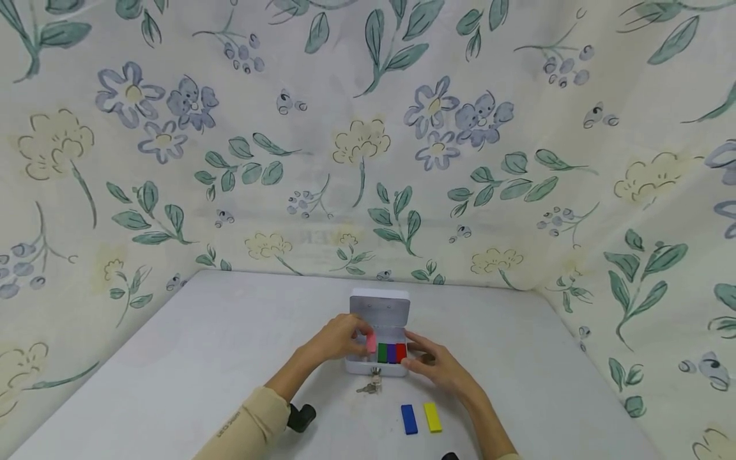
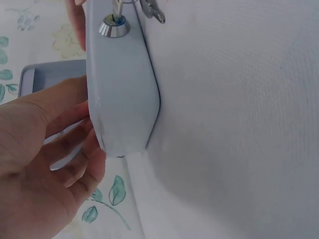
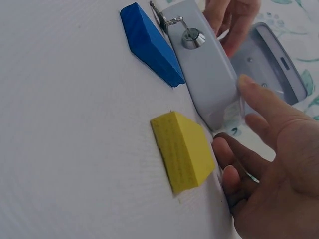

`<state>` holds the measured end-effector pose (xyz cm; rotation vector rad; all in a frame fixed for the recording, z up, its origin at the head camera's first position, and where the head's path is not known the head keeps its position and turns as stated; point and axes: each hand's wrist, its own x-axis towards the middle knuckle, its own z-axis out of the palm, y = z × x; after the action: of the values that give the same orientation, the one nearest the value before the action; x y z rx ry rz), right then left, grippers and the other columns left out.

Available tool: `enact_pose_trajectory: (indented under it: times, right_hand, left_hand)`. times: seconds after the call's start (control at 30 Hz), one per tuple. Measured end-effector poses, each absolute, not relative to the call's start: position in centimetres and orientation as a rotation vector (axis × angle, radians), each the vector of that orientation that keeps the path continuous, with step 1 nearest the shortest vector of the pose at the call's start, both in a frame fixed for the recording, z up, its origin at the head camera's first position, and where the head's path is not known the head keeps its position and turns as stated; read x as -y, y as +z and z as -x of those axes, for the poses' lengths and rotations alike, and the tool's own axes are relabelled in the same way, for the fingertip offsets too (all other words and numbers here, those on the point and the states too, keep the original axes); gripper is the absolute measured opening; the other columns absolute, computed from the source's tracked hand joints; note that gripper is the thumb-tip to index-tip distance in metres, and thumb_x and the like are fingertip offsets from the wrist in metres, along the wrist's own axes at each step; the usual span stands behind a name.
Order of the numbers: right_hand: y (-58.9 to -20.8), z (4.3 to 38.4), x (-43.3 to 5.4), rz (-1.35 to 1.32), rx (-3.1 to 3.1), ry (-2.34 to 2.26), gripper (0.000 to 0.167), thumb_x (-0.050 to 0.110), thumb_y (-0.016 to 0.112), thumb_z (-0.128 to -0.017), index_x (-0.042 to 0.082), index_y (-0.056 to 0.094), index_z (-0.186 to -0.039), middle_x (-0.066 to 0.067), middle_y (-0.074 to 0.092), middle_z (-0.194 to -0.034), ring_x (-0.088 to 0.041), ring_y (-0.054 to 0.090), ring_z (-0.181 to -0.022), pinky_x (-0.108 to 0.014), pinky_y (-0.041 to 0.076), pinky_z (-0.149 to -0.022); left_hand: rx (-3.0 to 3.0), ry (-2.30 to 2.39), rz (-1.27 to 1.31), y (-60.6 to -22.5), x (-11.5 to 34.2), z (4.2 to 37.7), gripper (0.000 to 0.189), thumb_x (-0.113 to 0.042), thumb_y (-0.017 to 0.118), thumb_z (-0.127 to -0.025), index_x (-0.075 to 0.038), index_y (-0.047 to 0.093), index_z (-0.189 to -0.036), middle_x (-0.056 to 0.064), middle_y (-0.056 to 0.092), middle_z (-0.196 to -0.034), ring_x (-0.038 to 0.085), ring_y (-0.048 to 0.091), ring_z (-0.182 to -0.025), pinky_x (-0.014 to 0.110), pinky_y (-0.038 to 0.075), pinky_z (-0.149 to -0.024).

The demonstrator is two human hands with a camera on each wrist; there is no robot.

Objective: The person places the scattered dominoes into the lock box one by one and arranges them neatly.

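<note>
A small white metal cash box (image 1: 359, 368) stands on the table with its lid (image 1: 391, 311) raised. Inside, a green block (image 1: 382, 353), a purple block (image 1: 391, 353) and a red block (image 1: 400, 353) sit side by side at the right. My left hand (image 1: 339, 338) pinches a pink block (image 1: 371, 343) at the box's left part; the box wall hides its fingertips in the left wrist view. At the right side of the box, my right hand (image 1: 437, 364) holds on, thumb on the front corner (image 3: 242, 82). Keys (image 1: 368, 386) hang from the front lock (image 3: 193, 38).
In front of the box lie a blue block (image 1: 409, 419) and a yellow block (image 1: 432, 417) on the white table (image 1: 259, 319). A black object (image 1: 301, 418) shows by the left sleeve. Floral cloth (image 1: 322, 172) hangs behind and along the sides.
</note>
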<state>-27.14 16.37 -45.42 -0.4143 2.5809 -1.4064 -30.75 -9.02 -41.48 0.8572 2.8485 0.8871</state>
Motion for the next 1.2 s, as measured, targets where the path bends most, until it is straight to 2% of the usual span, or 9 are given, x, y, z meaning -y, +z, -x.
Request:
enact_pose_trajectory:
  times: [0.37, 0.5, 0.63, 0.83, 1.2]
  right_hand:
    - [-45.4, 27.0, -16.4, 0.408, -2.586, -1.403, 0.065, 0.036, 0.068, -0.091, 0.024, 0.042, -0.149, -0.017, 0.054, -0.143, -0.026, 0.058, -0.112, -0.053, 0.047, -0.099]
    - [-45.3, 27.1, -16.5, 0.417, -2.588, -1.389, 0.065, 0.037, 0.067, -0.091, 0.024, 0.041, -0.15, -0.016, 0.053, -0.144, -0.026, 0.058, -0.114, -0.053, 0.047, -0.1]
    - [-45.2, 27.2, -16.4, 0.411, -2.586, -1.392, 0.065, 0.038, 0.067, -0.091, 0.026, 0.042, -0.149, -0.015, 0.054, -0.143, -0.025, 0.058, -0.113, -0.052, 0.048, -0.099]
    - [-45.3, 27.1, -16.3, 0.412, -2.581, -1.392, 0.065, 0.036, 0.068, -0.091, 0.024, 0.042, -0.149, -0.015, 0.054, -0.142, -0.024, 0.057, -0.111, -0.051, 0.048, -0.097]
    - [-45.4, 27.1, -16.2, 0.405, -2.588, -1.389, 0.066, 0.037, 0.068, -0.091, 0.024, 0.041, -0.15, -0.015, 0.055, -0.142, -0.023, 0.058, -0.11, -0.051, 0.048, -0.098]
  left_hand:
    - [-2.848, 0.918, -0.872, -42.2, 8.7, 31.1, 0.033, -0.01, 0.082, -0.077, 0.001, 0.074, -0.107, 0.013, 0.071, -0.107, 0.029, 0.062, -0.1, 0.044, 0.054, -0.088]
    - [-2.868, 0.894, -0.864, -42.4, 8.6, 31.0, 0.033, -0.013, 0.083, -0.077, -0.001, 0.075, -0.107, 0.012, 0.071, -0.108, 0.028, 0.059, -0.103, 0.045, 0.05, -0.091]
    - [-2.883, 0.891, -0.837, -42.6, 8.5, 31.0, 0.032, -0.014, 0.083, -0.076, -0.003, 0.076, -0.106, 0.01, 0.071, -0.106, 0.025, 0.055, -0.102, 0.043, 0.047, -0.09]
    - [-2.882, 0.871, -0.923, -43.2, 8.4, 31.2, 0.03, -0.01, 0.084, -0.074, -0.002, 0.076, -0.103, 0.009, 0.074, -0.101, 0.024, 0.057, -0.095, 0.038, 0.05, -0.084]
    - [-2.891, 0.838, -0.882, -43.3, 8.3, 31.2, 0.029, -0.013, 0.084, -0.074, -0.004, 0.076, -0.102, 0.007, 0.073, -0.1, 0.024, 0.057, -0.097, 0.04, 0.049, -0.088]
